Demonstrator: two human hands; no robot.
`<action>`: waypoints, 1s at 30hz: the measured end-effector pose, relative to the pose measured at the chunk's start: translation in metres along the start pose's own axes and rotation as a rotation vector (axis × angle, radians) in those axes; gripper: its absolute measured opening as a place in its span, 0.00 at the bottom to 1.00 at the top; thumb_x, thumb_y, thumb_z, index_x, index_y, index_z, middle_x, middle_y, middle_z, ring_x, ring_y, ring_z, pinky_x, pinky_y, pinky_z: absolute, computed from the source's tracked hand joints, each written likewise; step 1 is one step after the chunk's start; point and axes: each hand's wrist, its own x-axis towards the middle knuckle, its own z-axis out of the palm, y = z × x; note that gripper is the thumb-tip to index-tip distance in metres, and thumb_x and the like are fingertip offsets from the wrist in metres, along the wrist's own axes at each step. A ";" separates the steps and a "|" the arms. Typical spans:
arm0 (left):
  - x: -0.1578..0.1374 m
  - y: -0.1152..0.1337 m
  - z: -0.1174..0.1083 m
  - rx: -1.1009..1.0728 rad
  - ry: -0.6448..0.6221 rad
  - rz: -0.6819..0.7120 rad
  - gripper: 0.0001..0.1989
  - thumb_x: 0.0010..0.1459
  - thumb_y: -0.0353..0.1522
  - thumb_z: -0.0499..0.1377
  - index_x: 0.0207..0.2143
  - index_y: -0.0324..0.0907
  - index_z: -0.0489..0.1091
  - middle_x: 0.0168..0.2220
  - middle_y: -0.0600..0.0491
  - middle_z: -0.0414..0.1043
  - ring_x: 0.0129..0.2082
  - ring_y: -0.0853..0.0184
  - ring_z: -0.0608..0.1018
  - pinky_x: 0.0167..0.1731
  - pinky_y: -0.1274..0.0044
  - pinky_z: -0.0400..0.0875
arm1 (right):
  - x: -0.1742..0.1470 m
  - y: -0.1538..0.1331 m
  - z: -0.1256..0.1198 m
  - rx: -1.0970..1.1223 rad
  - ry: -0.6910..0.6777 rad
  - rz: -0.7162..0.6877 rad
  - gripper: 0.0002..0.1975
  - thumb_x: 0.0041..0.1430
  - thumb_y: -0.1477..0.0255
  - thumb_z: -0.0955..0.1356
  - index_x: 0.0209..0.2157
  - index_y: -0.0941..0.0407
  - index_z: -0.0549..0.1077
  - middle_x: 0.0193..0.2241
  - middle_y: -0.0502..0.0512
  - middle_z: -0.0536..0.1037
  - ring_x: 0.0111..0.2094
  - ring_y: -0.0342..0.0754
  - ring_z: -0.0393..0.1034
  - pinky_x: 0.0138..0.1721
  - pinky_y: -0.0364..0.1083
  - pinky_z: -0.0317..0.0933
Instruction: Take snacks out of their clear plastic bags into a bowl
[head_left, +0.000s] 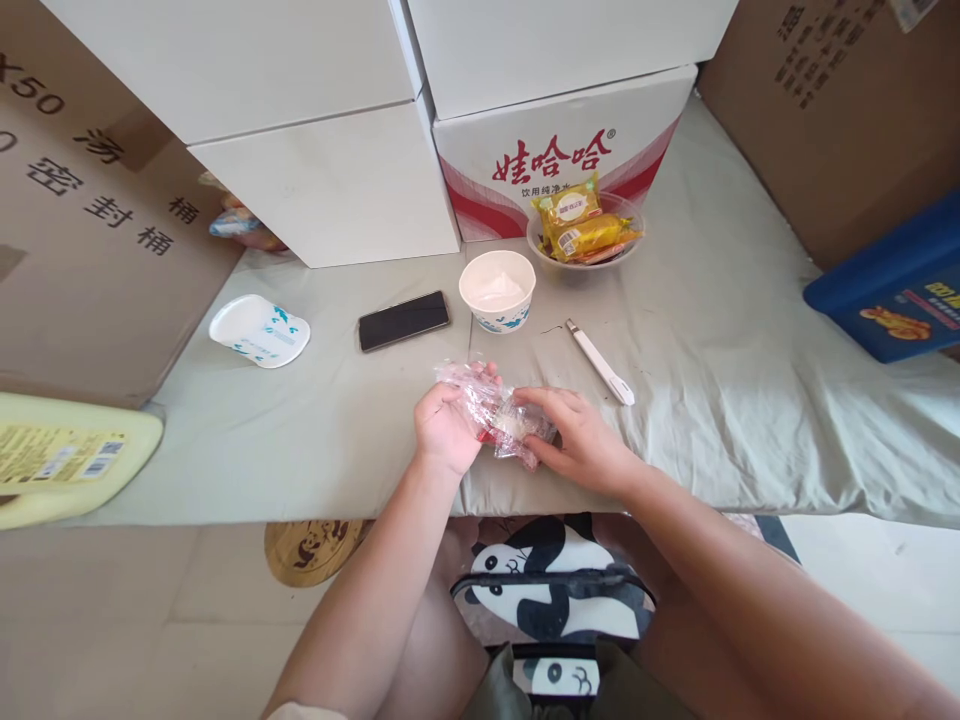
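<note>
My left hand (448,420) holds one end of a crumpled clear plastic wrapper (495,408), its thumb and fingers closed around the film. At the other end my right hand (576,435) pinches the wrapper between thumb and fingers. Something pale shows through the film near the right fingers, and a bit of red lies beneath it; I cannot make out what they are. Just beyond the hands stands a white paper bowl (496,290) with something white inside. A white utility knife (600,362) lies to the right of it.
A black phone (403,320) and a tipped paper cup (261,331) lie to the left. At the back, a bowl (583,262) holds several yellow packets in front of a white-and-red carton (559,140). Yellow (75,455) and blue (892,275) containers flank the cloth-covered table (712,400).
</note>
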 end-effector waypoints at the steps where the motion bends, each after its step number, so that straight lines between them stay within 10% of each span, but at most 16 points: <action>1: 0.000 -0.001 0.000 0.018 -0.009 0.010 0.09 0.39 0.26 0.61 0.27 0.42 0.68 0.29 0.54 0.75 0.35 0.65 0.81 0.38 0.74 0.77 | 0.000 0.000 0.002 -0.023 -0.001 -0.011 0.23 0.62 0.78 0.67 0.58 0.53 0.68 0.50 0.60 0.79 0.51 0.55 0.74 0.51 0.56 0.67; 12: 0.021 0.021 -0.024 0.361 0.141 0.346 0.19 0.37 0.25 0.62 0.34 0.44 0.66 0.23 0.62 0.68 0.23 0.74 0.70 0.24 0.82 0.62 | 0.000 0.007 -0.025 -0.045 0.244 0.070 0.06 0.61 0.76 0.65 0.35 0.52 0.73 0.39 0.55 0.81 0.47 0.54 0.77 0.48 0.54 0.68; 19: 0.024 0.040 -0.054 1.045 0.085 0.582 0.15 0.42 0.24 0.57 0.32 0.44 0.76 0.31 0.55 0.69 0.30 0.68 0.72 0.32 0.78 0.69 | -0.004 0.024 -0.051 -0.097 0.239 0.298 0.13 0.57 0.76 0.60 0.28 0.53 0.75 0.35 0.57 0.81 0.40 0.55 0.76 0.45 0.55 0.67; 24: 0.020 0.039 -0.055 1.368 -0.133 0.576 0.10 0.46 0.33 0.66 0.34 0.45 0.81 0.43 0.49 0.73 0.39 0.62 0.77 0.43 0.72 0.73 | -0.004 0.015 -0.039 -0.246 0.086 0.387 0.17 0.60 0.63 0.68 0.48 0.53 0.77 0.26 0.52 0.77 0.36 0.56 0.74 0.49 0.58 0.63; 30: 0.017 0.045 -0.052 1.354 -0.152 0.770 0.06 0.56 0.36 0.63 0.31 0.45 0.80 0.42 0.48 0.76 0.44 0.60 0.78 0.49 0.70 0.72 | -0.004 0.011 -0.031 -0.350 0.219 0.125 0.11 0.65 0.70 0.65 0.34 0.52 0.79 0.36 0.58 0.79 0.40 0.54 0.74 0.44 0.55 0.65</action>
